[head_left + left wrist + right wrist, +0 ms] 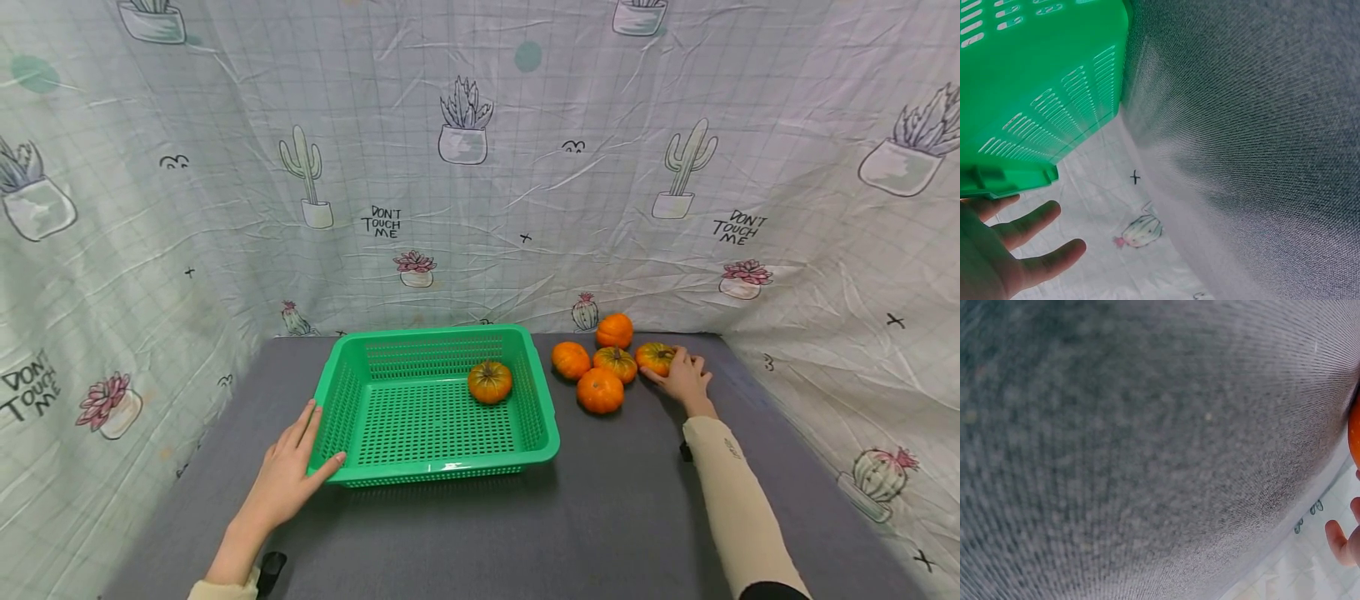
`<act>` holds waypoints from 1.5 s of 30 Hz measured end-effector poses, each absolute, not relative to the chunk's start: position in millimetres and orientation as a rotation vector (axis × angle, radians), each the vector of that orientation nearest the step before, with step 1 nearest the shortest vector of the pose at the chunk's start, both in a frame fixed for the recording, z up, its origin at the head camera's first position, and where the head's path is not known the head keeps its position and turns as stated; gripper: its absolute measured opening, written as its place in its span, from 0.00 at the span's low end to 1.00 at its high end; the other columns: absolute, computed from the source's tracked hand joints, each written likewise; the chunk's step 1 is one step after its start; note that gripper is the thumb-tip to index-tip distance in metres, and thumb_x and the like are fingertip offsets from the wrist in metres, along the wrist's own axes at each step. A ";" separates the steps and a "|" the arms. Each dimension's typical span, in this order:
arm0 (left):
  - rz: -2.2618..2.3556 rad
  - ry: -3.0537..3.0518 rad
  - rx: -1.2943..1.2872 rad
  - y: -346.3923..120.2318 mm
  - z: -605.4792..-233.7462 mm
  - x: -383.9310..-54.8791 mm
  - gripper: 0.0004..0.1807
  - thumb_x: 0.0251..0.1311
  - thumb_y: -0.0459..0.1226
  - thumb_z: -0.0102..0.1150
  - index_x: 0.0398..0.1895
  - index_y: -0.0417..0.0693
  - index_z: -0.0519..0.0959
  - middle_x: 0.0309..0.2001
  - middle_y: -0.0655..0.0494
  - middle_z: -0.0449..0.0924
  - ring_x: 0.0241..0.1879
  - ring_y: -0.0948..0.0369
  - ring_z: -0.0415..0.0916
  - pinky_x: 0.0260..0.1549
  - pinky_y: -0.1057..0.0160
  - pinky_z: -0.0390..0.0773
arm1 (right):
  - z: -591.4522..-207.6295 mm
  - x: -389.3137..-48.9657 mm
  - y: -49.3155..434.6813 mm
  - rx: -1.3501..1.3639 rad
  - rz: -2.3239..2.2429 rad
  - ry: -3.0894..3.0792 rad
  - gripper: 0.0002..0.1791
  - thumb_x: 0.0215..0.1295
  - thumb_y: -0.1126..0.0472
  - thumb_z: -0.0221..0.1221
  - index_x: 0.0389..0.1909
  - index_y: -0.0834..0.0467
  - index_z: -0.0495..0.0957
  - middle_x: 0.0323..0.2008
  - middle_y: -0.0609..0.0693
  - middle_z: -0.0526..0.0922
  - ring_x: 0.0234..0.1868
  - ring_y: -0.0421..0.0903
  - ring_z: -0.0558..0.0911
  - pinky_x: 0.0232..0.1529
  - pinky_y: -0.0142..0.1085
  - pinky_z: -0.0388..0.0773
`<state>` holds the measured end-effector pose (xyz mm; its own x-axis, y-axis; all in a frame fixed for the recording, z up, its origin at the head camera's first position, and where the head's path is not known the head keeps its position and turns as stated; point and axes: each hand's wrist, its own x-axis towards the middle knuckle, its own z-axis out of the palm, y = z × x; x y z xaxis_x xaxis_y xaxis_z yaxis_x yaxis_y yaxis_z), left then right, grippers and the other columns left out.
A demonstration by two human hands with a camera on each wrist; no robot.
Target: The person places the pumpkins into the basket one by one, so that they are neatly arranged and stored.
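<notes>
A green plastic basket [442, 477] stands on the grey table with one orange-and-green small pumpkin [490, 382] inside, near its right wall. My left hand [283, 471] rests at the basket's left rim, thumb over the front corner and fingers extended along the side. From the left wrist view, those fingers [1041, 225] look spread below the rim. Right of the basket, my right hand [682, 382] grips the rightmost pumpkin [654, 358], thumb on its near side and fingers over its right. Only an orange sliver [1354, 434] and some fingertips enter the right wrist view.
Several other small pumpkins [600, 390] sit clustered between the basket and my right hand; one [615, 331] is at the back by the curtain. A patterned cloth curtain [465, 208] closes off the back and both sides of the grey tabletop [465, 542].
</notes>
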<state>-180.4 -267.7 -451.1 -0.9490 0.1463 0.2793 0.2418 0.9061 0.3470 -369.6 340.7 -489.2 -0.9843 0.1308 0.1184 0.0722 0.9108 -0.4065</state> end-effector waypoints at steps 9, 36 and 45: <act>-0.580 -2.845 -0.282 -268.0 -450.0 -180.2 0.45 0.58 0.53 0.50 0.70 0.44 0.42 0.71 0.46 0.39 0.63 0.39 0.51 0.47 0.34 0.56 | -488.5 -368.1 340.6 -0.141 0.578 -2.908 0.48 0.55 0.37 0.54 0.59 0.73 0.51 0.54 0.76 0.58 0.55 0.71 0.51 0.47 0.65 0.47; -0.579 -2.853 -0.285 -267.4 -448.2 -179.4 0.44 0.58 0.53 0.50 0.70 0.44 0.42 0.71 0.46 0.38 0.63 0.39 0.50 0.47 0.35 0.56 | -488.9 -350.0 348.6 0.059 0.428 -2.875 0.47 0.47 0.34 0.58 0.54 0.70 0.60 0.47 0.70 0.63 0.46 0.66 0.57 0.39 0.58 0.53; -0.579 -2.846 -0.291 -267.2 -447.8 -179.0 0.44 0.58 0.54 0.49 0.70 0.43 0.42 0.71 0.48 0.36 0.63 0.39 0.50 0.47 0.34 0.55 | -487.1 -337.7 348.9 0.146 0.408 -2.865 0.44 0.47 0.36 0.59 0.52 0.68 0.62 0.46 0.68 0.65 0.46 0.64 0.58 0.36 0.54 0.54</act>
<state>-179.0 -267.2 -447.8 -0.9556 0.1481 0.2549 0.2359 0.9026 0.3601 -337.7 348.9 -487.1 -0.9655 -0.0639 0.2525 -0.1319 0.9560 -0.2622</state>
